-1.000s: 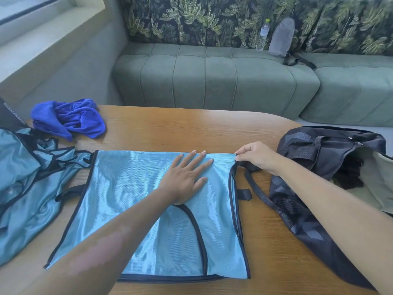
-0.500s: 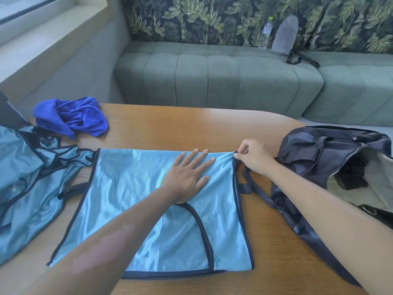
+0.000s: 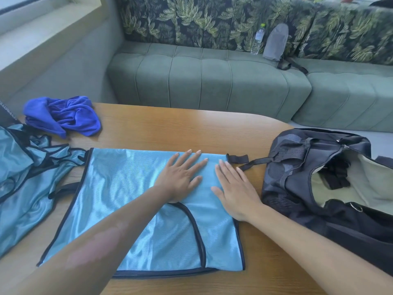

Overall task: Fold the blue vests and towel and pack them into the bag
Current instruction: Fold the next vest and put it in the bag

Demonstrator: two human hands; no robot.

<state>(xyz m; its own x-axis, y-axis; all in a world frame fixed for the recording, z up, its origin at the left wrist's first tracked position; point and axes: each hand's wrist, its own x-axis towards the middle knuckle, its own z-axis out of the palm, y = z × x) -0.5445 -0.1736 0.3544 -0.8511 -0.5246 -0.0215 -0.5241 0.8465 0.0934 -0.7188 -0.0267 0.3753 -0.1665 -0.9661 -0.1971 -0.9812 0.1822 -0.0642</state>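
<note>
A light blue vest (image 3: 119,201) with black trim lies flat in the middle of the wooden table (image 3: 170,128). My left hand (image 3: 180,177) presses flat on its upper middle, fingers spread. My right hand (image 3: 236,190) lies flat on the vest's right edge, fingers straight. More light blue vests (image 3: 23,177) sit crumpled at the left edge. A dark blue towel (image 3: 63,116) is bunched at the back left. The black bag (image 3: 323,184) lies unzipped at the right, its pale lining showing.
A black strap (image 3: 255,161) runs from the bag toward the vest's top right corner. Behind the table stands a green sofa (image 3: 202,81) with a water bottle (image 3: 257,39) and a grey pouch (image 3: 275,42) on it.
My right hand let go of the vest's top right corner and now lies flat on the vest's right side. My left hand stayed pressed in place.
</note>
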